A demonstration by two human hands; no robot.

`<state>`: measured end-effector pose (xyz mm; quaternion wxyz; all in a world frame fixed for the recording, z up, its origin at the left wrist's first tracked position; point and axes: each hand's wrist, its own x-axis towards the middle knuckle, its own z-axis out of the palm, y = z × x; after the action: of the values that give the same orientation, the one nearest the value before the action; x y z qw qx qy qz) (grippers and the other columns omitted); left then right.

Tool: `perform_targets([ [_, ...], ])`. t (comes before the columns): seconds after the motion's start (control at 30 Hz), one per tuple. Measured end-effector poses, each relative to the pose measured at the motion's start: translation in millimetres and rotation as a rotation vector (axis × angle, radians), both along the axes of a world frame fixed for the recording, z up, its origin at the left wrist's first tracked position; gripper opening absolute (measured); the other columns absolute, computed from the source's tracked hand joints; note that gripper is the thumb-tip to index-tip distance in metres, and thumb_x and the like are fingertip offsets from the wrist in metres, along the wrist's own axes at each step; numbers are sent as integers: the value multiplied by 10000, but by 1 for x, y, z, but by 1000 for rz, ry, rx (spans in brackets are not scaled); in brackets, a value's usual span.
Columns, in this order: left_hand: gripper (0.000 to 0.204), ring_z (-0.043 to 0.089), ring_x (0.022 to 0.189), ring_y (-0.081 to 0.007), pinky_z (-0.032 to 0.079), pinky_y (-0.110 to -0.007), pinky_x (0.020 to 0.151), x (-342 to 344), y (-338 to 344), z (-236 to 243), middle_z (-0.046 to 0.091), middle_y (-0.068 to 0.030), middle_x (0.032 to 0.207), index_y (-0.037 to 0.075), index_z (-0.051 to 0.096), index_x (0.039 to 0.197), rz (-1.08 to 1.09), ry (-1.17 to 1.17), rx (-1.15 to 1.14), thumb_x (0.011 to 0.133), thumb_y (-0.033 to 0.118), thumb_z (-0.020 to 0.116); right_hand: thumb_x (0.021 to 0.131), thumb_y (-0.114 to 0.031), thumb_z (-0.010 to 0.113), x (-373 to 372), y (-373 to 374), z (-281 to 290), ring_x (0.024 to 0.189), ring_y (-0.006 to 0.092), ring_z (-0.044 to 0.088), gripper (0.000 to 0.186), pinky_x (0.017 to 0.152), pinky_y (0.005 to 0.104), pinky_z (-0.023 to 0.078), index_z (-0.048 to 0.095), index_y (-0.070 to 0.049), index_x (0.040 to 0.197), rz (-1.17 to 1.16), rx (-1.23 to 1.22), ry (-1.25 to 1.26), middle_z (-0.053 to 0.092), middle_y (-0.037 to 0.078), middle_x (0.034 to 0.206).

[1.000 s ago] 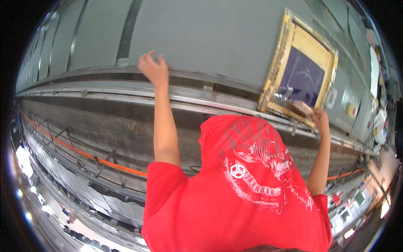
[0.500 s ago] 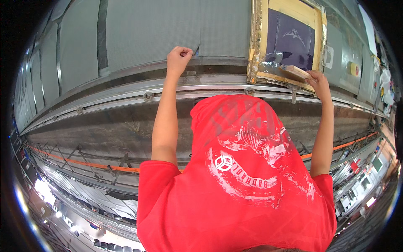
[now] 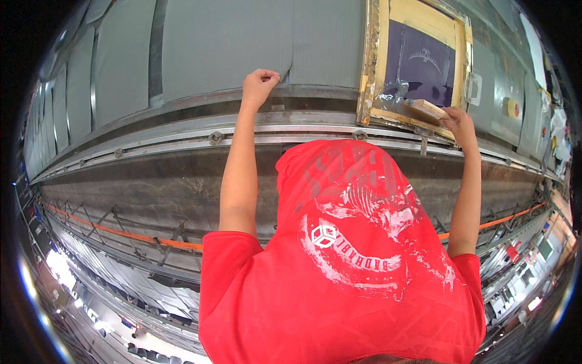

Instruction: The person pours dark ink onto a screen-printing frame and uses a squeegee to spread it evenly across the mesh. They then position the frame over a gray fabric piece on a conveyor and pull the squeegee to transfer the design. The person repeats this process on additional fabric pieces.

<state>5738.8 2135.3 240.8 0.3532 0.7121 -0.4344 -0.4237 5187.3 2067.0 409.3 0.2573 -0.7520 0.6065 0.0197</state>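
My left hand (image 3: 259, 89) is closed in a pinch on the lower right corner of a grey fabric panel (image 3: 227, 51). That corner is lifted a little off the table, and a narrow gap shows beside it. To the right, a wooden-framed printing screen (image 3: 368, 67) lies on the table, its purple mesh marked with a pale arched design. My right hand (image 3: 461, 126) grips one end of a wooden-handled squeegee (image 3: 425, 110), which rests at the near edge of the screen. Clear, glossy ink or liquid and dark patches lie on the mesh beside it.
Along the table's near edge runs a metal rail (image 3: 291, 130) with round bolts. More grey panels (image 3: 124, 60) lie at the left. A roll of yellow tape (image 3: 513, 108) sits right of the screen. An orange bar (image 3: 136, 233) and further racks are behind me.
The view has shifted slightly. My left hand still pinches the fabric corner, and the squeegee in my right hand sits a little lower with a slight change of tilt.
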Motion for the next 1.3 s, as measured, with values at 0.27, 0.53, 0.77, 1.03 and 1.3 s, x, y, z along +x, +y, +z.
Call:
perform_targets([
  [0.27,193,657,761,-158,514,-297,712,-6,0,6,710,-84,844,14,738,897,-18,-81,-67,826,193,739,806,-121,741,-5,-1,-4,989,340,635,319,876,399,484,703,-5,1101,9,1,-35,696,150,1016],
  [0.53,35,613,707,-139,486,-287,665,-20,5,2,643,-63,849,35,642,866,196,-49,-287,831,39,641,802,-109,737,4,0,-1,938,340,637,324,843,392,485,705,-4,1107,-7,3,-50,687,160,985],
  [0.77,185,557,902,-278,475,-384,768,-7,12,-2,552,-113,915,110,763,880,-59,-466,-452,783,18,636,796,-109,738,5,-2,2,966,344,634,319,849,396,484,707,-4,1096,16,-7,-39,690,162,994],
  [1.03,320,515,899,-270,467,-404,778,-17,20,9,482,-71,954,260,811,1017,-278,-646,-413,791,87,663,801,-105,737,4,-1,3,955,343,638,299,852,390,488,707,-2,1081,1,-14,-52,691,156,992],
  [1.3,500,488,972,-209,398,-408,855,-20,6,26,460,-13,1018,425,733,1191,-466,-630,-78,887,74,551,809,-97,735,-5,-6,-2,925,312,648,302,844,373,487,700,2,1092,-14,41,-51,684,147,968],
])
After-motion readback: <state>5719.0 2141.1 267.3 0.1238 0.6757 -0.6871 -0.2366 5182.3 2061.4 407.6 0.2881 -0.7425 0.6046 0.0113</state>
